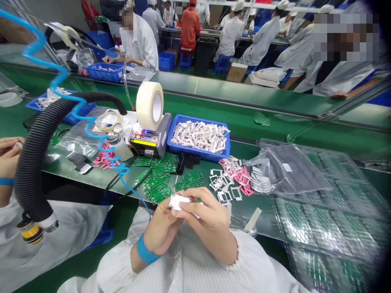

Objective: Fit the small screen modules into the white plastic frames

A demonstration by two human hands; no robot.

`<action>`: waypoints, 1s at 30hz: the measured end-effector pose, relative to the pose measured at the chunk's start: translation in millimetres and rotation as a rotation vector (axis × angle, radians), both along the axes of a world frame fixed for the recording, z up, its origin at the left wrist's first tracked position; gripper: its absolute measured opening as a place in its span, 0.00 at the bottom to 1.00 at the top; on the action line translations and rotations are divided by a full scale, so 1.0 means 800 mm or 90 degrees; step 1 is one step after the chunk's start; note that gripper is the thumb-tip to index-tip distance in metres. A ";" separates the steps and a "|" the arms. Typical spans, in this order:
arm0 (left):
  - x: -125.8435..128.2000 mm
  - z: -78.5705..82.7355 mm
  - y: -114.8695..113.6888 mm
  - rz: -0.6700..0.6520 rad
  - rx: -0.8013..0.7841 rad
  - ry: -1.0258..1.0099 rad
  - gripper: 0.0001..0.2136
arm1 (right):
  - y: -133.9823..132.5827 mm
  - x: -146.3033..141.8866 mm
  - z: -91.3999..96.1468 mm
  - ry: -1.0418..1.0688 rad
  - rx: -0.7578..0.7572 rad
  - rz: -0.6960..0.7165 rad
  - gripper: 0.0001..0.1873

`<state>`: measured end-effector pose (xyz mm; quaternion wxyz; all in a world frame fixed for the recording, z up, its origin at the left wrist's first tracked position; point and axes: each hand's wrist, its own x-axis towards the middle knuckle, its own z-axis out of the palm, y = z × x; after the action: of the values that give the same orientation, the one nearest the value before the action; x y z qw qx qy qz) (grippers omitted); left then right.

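Observation:
My left hand (161,226), with a blue wristband, and my right hand (207,219) meet above my lap at the table's near edge. Both pinch a small white frame part (178,201) with a bit of green circuit board under it. Just beyond my fingers lie several small green circuit boards (159,185) and loose white square frames (224,183) with pink strips (244,183) among them.
A blue tray (198,136) of white frames and a tape dispenger with a big tape roll (149,105) stand behind. A black corrugated hose (33,162) and blue coiled tube (82,118) hang at left beside a co-worker's hand (9,154). Bagged board trays (320,211) fill the right.

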<state>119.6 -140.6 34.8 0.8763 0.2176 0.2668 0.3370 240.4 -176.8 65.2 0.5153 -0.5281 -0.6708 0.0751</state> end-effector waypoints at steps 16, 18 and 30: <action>-0.001 -0.045 -0.004 -0.073 -0.262 -0.080 0.16 | -0.055 0.189 -0.059 -0.225 -0.391 -0.429 0.08; -0.001 -0.043 -0.003 -0.067 -0.260 -0.084 0.16 | -0.066 0.217 -0.081 -0.224 -0.445 -0.472 0.07; -0.025 -0.043 -0.001 -0.061 -0.170 -0.083 0.19 | -0.068 0.264 -0.112 -0.229 -0.494 -0.399 0.11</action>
<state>99.3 -141.2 0.0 0.9280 0.0894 0.2414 0.2693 451.9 -231.4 -24.3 0.1566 -0.8596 -0.4815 0.0685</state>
